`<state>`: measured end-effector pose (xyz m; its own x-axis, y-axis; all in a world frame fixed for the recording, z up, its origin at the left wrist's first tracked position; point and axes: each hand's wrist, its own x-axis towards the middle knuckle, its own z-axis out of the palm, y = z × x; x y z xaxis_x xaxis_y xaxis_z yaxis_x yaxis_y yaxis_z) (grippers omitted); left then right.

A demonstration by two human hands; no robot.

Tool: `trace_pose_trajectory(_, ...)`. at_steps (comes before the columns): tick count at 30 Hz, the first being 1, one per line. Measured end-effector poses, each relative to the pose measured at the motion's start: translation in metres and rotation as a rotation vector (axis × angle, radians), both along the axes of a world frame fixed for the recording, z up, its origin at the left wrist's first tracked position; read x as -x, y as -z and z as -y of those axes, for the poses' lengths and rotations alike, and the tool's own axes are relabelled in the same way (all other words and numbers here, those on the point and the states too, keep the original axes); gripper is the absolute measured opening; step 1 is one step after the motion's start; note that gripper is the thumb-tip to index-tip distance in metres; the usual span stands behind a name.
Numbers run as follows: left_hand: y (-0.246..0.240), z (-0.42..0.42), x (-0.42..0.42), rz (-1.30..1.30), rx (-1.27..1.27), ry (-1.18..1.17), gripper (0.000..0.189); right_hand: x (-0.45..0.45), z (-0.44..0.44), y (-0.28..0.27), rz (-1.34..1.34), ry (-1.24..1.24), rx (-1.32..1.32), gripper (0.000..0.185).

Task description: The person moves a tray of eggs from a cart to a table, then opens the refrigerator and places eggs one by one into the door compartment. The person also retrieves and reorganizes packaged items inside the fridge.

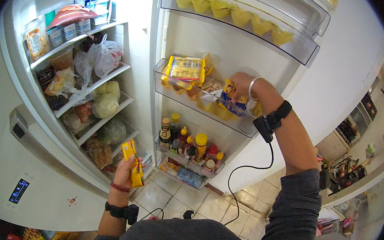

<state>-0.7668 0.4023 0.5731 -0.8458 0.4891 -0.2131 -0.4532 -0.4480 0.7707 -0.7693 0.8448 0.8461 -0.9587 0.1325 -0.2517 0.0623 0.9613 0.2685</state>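
My left hand holds a narrow yellow packet upright before the open fridge. Over the middle door shelf, my right hand has its fingers closed on a blue-and-yellow packet; the fingertips are partly hidden. Farther left on that shelf, flat yellow packets lie stacked on top of a carton tray. Between the stack and my right hand are paler small packets, too small to identify.
Above, a yellow egg carton fills the top door shelf. Sauce bottles stand on the lower one. Inside the fridge are plastic bags and a cabbage. A black cable hangs from my right wrist over the tiled floor.
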Motion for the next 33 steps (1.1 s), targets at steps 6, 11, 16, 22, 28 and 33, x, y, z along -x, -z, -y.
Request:
trace_pose_trajectory(6, -0.003, -0.003, 0.006, -0.025, 0.032, 0.017, 0.038, -0.016, -0.005, -0.015, -0.183, 0.025, 0.265, 0.055)
trace_pose_trajectory(11, -0.007, -0.013, 0.007, -0.031, 0.024, 0.059, 0.039, -0.021, -0.002, -0.020, -0.169, 0.118, 0.338, 0.052)
trace_pose_trajectory(16, -0.009, -0.016, 0.005, -0.024, 0.035, 0.085, 0.038, -0.021, -0.003, -0.028, -0.164, 0.087, 0.276, 0.052)
trace_pose_trajectory(22, -0.006, -0.011, 0.005, -0.019, 0.034, 0.049, 0.036, -0.030, -0.009, -0.054, -0.484, -0.129, 0.281, 0.046)
trace_pose_trajectory(28, 0.001, -0.009, 0.007, 0.007, 0.057, 0.021, 0.037, -0.007, 0.009, -0.068, -0.672, -0.147, 0.378, 0.060)
trace_pose_trajectory(33, 0.008, -0.006, 0.012, -0.004, 0.033, 0.043, 0.034, 0.041, 0.042, -0.063, -0.736, -0.289, 0.539, 0.059)
